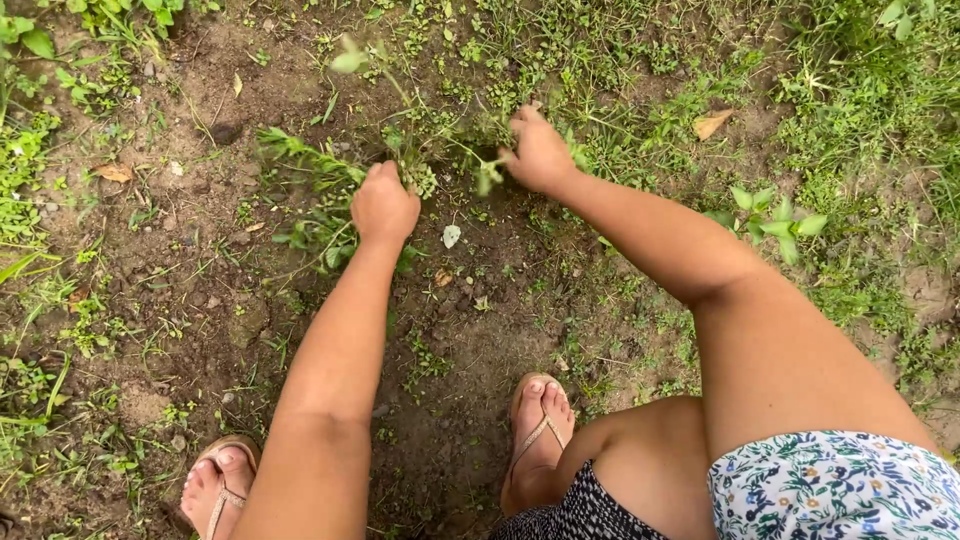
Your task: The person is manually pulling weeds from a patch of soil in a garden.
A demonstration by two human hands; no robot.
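I look down at bare soil with scattered weeds. My left hand (pixel 384 205) is closed around a bunch of pulled green weeds (pixel 310 170) whose stems stick out to the left and upward. A little to the right, my right hand (pixel 538 152) reaches down into a low clump of weeds (pixel 455 140), its fingers pinched around thin stems at ground level. Both hands are close together, about a hand's width apart.
Denser grass (pixel 860 110) covers the right and top right. A leafy seedling (pixel 775 220) grows beside my right forearm. Dry leaves (pixel 712 124) lie about. My feet in sandals (pixel 540 430) stand on the brown soil (pixel 200 300) below the hands.
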